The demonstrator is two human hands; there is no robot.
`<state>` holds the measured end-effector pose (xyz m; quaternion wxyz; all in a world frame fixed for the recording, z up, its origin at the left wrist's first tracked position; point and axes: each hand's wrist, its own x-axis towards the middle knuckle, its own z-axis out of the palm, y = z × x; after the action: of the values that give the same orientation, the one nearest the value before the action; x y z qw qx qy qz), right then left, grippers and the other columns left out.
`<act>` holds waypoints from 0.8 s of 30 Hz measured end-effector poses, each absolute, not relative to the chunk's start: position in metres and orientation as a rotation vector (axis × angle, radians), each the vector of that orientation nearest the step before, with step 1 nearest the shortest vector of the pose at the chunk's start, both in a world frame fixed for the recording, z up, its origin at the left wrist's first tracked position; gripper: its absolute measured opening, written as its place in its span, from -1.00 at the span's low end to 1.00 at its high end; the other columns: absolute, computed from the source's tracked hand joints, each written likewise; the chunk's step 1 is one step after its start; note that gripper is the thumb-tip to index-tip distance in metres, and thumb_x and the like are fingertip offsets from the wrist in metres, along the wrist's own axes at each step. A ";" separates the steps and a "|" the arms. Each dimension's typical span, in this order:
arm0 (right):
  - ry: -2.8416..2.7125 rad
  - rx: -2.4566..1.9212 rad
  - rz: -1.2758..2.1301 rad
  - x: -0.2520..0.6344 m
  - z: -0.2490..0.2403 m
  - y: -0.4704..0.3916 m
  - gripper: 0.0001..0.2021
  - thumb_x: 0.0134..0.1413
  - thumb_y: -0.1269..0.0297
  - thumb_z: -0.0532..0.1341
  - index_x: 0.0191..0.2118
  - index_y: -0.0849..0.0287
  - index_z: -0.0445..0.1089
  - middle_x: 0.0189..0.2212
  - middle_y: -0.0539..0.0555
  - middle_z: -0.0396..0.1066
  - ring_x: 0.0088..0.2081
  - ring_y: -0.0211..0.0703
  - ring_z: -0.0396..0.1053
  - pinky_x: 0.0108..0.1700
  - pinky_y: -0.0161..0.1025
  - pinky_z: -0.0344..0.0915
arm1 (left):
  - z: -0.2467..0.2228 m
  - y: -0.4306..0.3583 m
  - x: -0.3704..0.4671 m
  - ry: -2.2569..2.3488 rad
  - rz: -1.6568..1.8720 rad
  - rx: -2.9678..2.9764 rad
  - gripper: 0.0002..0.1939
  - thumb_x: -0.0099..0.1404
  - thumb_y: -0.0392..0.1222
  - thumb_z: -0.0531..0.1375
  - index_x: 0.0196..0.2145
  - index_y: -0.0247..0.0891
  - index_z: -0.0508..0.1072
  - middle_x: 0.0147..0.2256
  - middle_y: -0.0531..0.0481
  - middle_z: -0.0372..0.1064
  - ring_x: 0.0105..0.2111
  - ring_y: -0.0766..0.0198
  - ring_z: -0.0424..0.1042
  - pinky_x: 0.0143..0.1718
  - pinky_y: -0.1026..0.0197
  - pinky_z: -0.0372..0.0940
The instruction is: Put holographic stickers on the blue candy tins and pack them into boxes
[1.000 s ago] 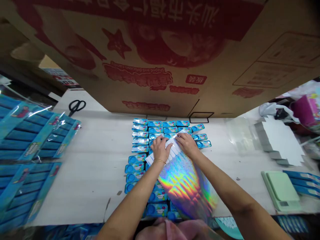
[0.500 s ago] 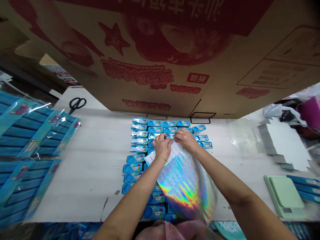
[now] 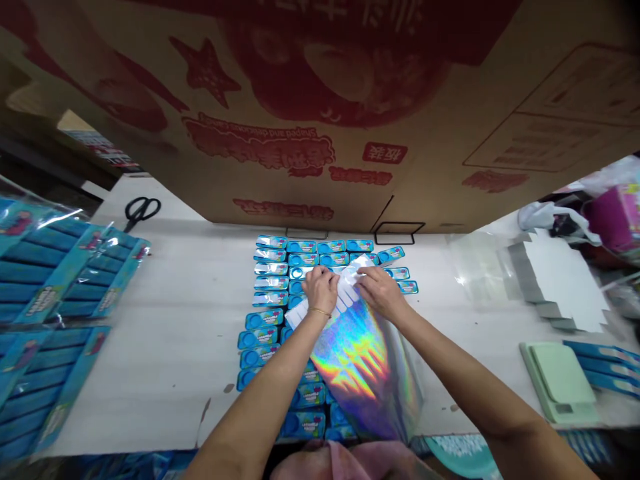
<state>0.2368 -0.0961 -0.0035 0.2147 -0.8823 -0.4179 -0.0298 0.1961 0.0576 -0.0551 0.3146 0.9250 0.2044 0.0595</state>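
A shiny holographic sheet (image 3: 357,347) with rainbow glare lies slanted between my forearms, over rows of small blue tins (image 3: 306,398). Its far edge carries white strips. My left hand (image 3: 321,291) has its fingers closed at the far edge of the sheet, with the fingertips partly hidden. My right hand (image 3: 383,291) pinches the white edge farther right. Between the two hands, part of the white border stands raised. Forearms and the sheet cover some of the tins.
A big printed cardboard box (image 3: 310,133) blocks the table's far side. Packs of blue boxes (image 3: 50,280) and black scissors (image 3: 143,212) lie left. To the right are clear plastic (image 3: 480,267), white card pieces (image 3: 563,277) and a pale green scale (image 3: 559,383).
My hands have moved slightly apart, and more of the sheet's white edge shows raised between them. The whole view has shifted a little.
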 end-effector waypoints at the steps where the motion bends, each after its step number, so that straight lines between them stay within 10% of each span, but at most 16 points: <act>1: -1.035 -2.428 -0.064 0.232 0.010 -0.096 -0.84 0.06 0.37 0.02 -0.40 0.21 0.34 -0.28 0.13 0.36 -0.20 -0.17 0.27 -0.16 -0.22 0.21 | -0.054 0.058 0.196 0.524 0.173 2.426 -0.79 0.15 -0.09 0.07 -0.42 -0.17 0.48 -0.21 -0.06 0.30 -0.17 0.10 0.20 -0.20 0.05 0.07; 8: -0.239 -1.961 0.400 0.204 0.046 -0.069 -0.88 -0.14 0.27 0.14 -0.55 0.20 0.30 -0.61 -0.04 0.26 -0.56 -0.33 0.20 -0.53 -0.38 0.15 | -0.029 0.079 0.158 0.492 0.111 1.568 -0.53 0.21 0.10 -0.10 -0.22 -0.26 0.42 -0.22 -0.09 0.39 -0.21 0.21 0.34 -0.20 0.15 0.21; 15: 0.155 -1.516 0.644 0.152 0.020 -0.014 -0.79 -0.30 0.17 0.23 -0.55 0.23 0.32 -0.73 -0.08 0.23 -0.69 -0.40 0.11 -0.66 -0.43 0.02 | -0.017 0.118 0.086 0.707 0.059 1.243 -0.62 -0.09 -0.01 0.25 -0.33 -0.31 0.45 -0.43 -0.02 0.44 -0.44 0.32 0.37 -0.38 0.28 0.25; 24: 0.033 -1.877 0.413 0.074 -0.030 0.061 -0.84 -0.15 0.21 0.16 -0.54 0.18 0.36 -0.61 -0.03 0.31 -0.54 -0.30 0.21 -0.47 -0.35 0.15 | -0.031 0.188 0.016 0.999 0.157 1.413 -0.63 -0.15 0.02 0.25 -0.44 -0.33 0.48 -0.56 0.02 0.40 -0.53 0.34 0.31 -0.50 0.31 0.20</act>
<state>0.0736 0.0608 -0.0303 0.5725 -0.8007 0.0140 0.1760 0.0159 0.1876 -0.0315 0.6460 0.6208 0.4388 0.0691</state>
